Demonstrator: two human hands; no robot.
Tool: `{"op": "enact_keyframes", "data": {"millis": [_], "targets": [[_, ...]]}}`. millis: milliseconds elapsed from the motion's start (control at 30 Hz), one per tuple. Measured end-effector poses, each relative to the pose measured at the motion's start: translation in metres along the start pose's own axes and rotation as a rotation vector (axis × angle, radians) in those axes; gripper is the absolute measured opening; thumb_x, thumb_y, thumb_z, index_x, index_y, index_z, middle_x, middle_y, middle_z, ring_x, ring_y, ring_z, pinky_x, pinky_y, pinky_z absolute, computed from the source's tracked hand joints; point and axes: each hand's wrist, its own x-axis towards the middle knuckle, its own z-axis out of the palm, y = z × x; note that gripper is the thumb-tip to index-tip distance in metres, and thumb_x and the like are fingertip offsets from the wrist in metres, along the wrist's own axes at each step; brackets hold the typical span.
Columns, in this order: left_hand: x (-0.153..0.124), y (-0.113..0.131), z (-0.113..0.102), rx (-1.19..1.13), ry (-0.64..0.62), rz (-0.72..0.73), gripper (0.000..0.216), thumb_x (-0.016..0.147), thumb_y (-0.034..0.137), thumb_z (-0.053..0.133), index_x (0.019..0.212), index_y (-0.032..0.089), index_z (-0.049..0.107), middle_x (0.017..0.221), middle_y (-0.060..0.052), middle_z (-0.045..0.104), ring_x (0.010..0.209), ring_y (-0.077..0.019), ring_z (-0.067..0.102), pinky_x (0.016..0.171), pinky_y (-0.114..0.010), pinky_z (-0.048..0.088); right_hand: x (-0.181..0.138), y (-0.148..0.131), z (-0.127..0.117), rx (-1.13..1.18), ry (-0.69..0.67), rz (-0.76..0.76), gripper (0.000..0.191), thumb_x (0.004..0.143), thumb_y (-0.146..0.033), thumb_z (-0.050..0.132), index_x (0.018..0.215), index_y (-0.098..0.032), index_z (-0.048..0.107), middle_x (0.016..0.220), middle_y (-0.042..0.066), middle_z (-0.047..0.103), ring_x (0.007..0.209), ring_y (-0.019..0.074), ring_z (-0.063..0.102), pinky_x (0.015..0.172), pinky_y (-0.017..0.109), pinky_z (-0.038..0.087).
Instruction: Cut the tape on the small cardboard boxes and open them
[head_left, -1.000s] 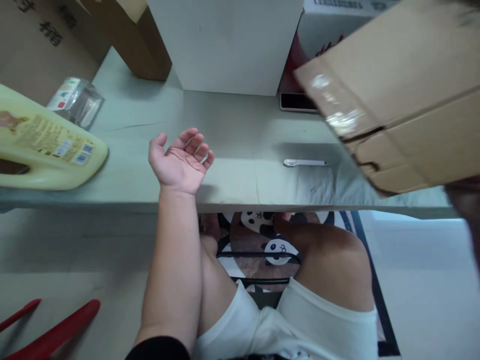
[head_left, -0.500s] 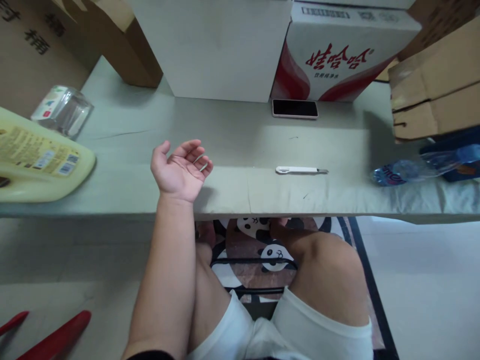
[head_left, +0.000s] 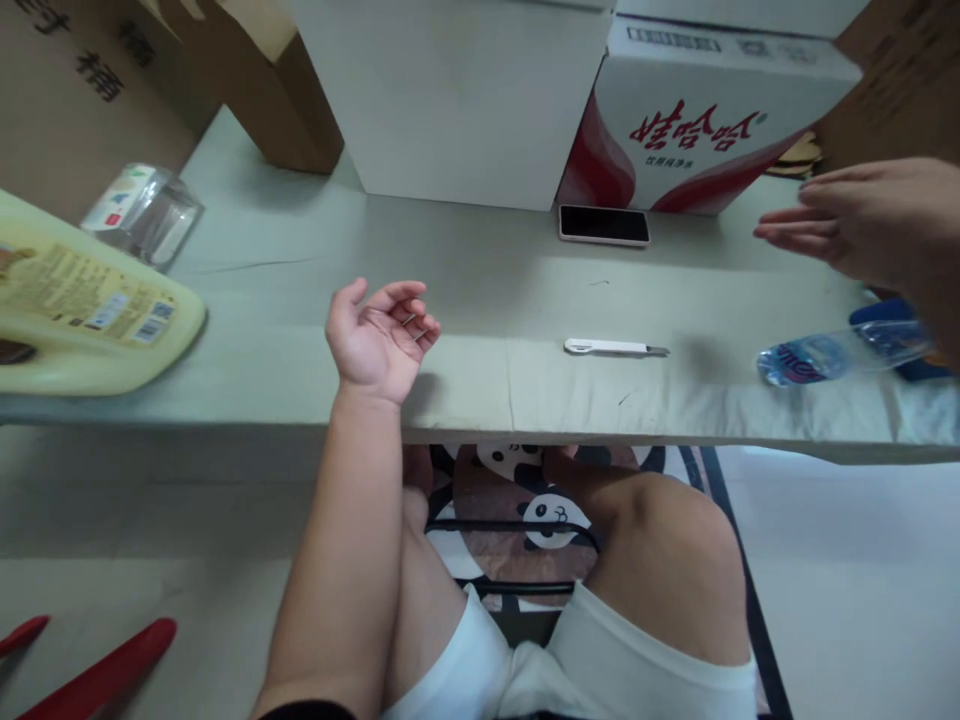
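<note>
My left hand (head_left: 384, 342) rests palm up near the table's front edge, its fingers loosely curled and apart, holding nothing. From the right edge my right hand (head_left: 862, 215) reaches in over the table with its fingers stretched out; nothing shows in it. Between the two hands lies a white craft knife (head_left: 606, 347) with its blade end to the right. A phone (head_left: 604, 226) with a dark screen lies farther back, against the boxes. Below my right hand, a clear plastic bottle (head_left: 810, 358) lies on its side, partly covered by the wrist.
A white carton with red print (head_left: 686, 140) and a plain white box (head_left: 465, 110) stand at the back of the cloth-covered table (head_left: 465, 390). At left are a yellow jug (head_left: 97, 310), a clear plastic container (head_left: 154, 220) and a brown cardboard box (head_left: 300, 110).
The brown cardboard box at the right has gone from view. My right hand has come into sight there. My left hand keeps its pose, and the view has shifted slightly.
</note>
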Motion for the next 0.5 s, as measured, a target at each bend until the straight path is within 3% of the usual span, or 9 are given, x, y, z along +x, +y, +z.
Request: {"op": "enact_keyframes", "data": {"millis": [100, 200, 333, 500], "targets": [[-0.006, 0.007, -0.005, -0.051, 0.006, 0.022, 0.049, 0.090, 0.055, 0.047, 0.067, 0.017, 0.068, 0.056, -0.003, 0.057, 0.046, -0.0125, 0.057, 0.055, -0.027, 0.052, -0.030, -0.032, 0.034, -0.010, 0.001, 0.162, 0.028, 0.091, 0.005, 0.049, 0.073, -0.015, 0.057, 0.062, 0.008, 0.065, 0.060, 0.0153, 0.071, 0.083, 0.044, 0.062], [-0.012, 0.017, -0.013, -0.118, 0.002, 0.046, 0.048, 0.090, 0.050, 0.043, 0.067, 0.016, 0.068, 0.056, -0.002, 0.057, 0.046, -0.0116, 0.056, 0.055, -0.026, 0.052, -0.056, -0.069, 0.069, -0.046, -0.041, 0.245, 0.027, 0.094, 0.001, 0.052, 0.072, -0.014, 0.058, 0.065, 0.007, 0.066, 0.056, 0.0093, 0.067, 0.069, 0.027, 0.059], [-0.016, 0.028, -0.025, -0.184, -0.017, 0.044, 0.043, 0.087, 0.047, 0.045, 0.068, 0.015, 0.068, 0.056, -0.001, 0.056, 0.046, -0.0105, 0.055, 0.055, -0.024, 0.051, -0.078, -0.102, 0.114, -0.047, -0.196, 0.215, 0.023, 0.094, -0.004, 0.056, 0.074, -0.014, 0.060, 0.069, 0.008, 0.070, 0.060, 0.0096, 0.067, 0.064, 0.021, 0.058], [-0.021, 0.041, -0.036, -0.276, -0.006, 0.057, 0.044, 0.087, 0.043, 0.043, 0.067, 0.013, 0.069, 0.055, -0.001, 0.055, 0.046, -0.0098, 0.054, 0.055, -0.024, 0.050, -0.094, -0.122, 0.177, -0.188, -0.450, 0.075, 0.019, 0.095, -0.014, 0.055, 0.076, -0.018, 0.059, 0.077, 0.008, 0.073, 0.068, 0.0124, 0.070, 0.074, 0.027, 0.062]]}}
